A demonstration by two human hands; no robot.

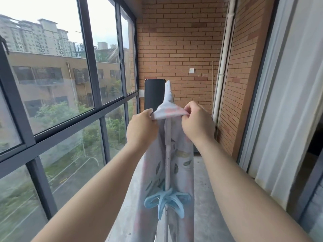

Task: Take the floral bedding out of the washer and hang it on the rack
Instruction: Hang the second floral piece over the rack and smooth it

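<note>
Pale floral cotton bedding draped over thin white metal rack pole

Left hand and right hand pinch its far fold (fingers curled), light-blue plastic hangers near.

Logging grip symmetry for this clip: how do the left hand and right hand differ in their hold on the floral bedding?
The left hand sits left of the rack rail, the right hand right of it. The right hand sits slightly higher than the left hand. Both pinch the fold of floral bedding stretched across the rail.
</note>
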